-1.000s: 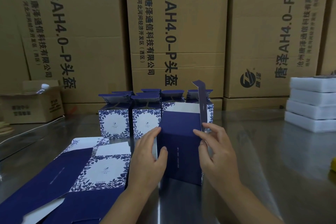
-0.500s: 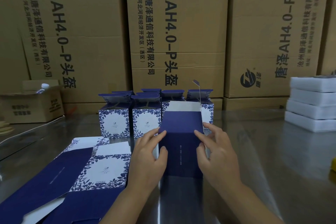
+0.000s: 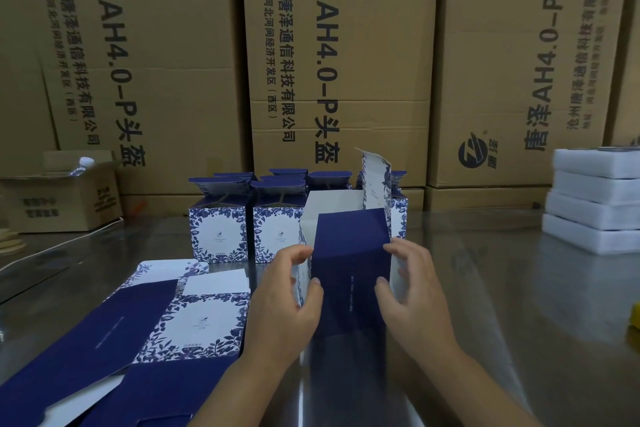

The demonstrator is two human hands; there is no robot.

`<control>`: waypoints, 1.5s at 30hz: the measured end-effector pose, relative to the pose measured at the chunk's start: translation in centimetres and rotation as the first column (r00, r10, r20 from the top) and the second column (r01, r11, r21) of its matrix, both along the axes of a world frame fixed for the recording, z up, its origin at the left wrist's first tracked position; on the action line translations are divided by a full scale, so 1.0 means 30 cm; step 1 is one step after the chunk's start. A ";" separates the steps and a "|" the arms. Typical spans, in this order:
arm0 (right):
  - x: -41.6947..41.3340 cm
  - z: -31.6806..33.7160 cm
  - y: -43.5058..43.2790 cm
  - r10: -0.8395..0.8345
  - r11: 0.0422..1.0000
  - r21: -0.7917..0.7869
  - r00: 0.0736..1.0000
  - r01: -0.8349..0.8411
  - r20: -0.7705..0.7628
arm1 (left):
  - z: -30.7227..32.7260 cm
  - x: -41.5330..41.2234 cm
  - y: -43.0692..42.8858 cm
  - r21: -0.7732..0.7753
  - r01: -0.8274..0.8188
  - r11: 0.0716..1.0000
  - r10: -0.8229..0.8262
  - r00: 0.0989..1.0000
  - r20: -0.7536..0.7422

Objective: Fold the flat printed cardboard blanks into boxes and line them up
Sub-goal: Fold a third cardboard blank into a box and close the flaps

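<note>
A half-formed navy box [image 3: 349, 263] stands upright on the steel table [image 3: 502, 288], its top open and one floral flap sticking up. My left hand [image 3: 287, 302] grips its left side, thumb on the navy face. My right hand [image 3: 412, 291] grips the right side the same way. Behind it stand several folded blue-and-white floral boxes [image 3: 221, 229] in rows with their lids up. A pile of flat printed blanks [image 3: 145, 329] lies at the lower left.
Large brown cartons [image 3: 339, 55] wall off the back of the table. A small open carton [image 3: 59, 198] with a bottle sits at the far left. Stacked white foam blocks [image 3: 595, 201] stand at the right edge.
The box has turned and opened out wider, so its white inside and the floral flap now show. Both hands shifted from the top edge to the box's sides.
</note>
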State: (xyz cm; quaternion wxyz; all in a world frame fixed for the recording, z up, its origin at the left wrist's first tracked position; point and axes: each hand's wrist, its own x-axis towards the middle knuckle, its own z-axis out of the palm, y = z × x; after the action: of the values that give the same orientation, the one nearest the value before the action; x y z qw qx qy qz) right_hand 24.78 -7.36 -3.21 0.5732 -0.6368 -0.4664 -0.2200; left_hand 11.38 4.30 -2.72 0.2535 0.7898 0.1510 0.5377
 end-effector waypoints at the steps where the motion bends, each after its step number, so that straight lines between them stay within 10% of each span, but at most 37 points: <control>1: 0.000 0.000 -0.001 0.009 1.000 0.000 1.000 -0.009 -0.010 | 0.000 0.000 -0.001 -0.006 0.015 1.000 -0.015 1.000 0.011; 17: -0.001 0.029 -0.013 -0.095 0.984 0.147 0.994 0.102 -0.053 | 0.023 -0.003 -0.017 0.188 -0.044 0.981 -0.005 0.968 0.252; 45: 0.020 0.020 -0.009 -0.227 0.970 -0.076 0.972 0.230 0.054 | 0.007 0.014 0.002 0.142 -0.081 0.987 0.065 0.991 0.118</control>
State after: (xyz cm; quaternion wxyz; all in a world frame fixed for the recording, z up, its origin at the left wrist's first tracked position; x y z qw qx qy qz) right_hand 25.37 -7.63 -2.61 0.5069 -0.7041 -0.4113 -0.2795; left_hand 11.81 4.35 -2.50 0.1832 0.7685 0.1256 0.6000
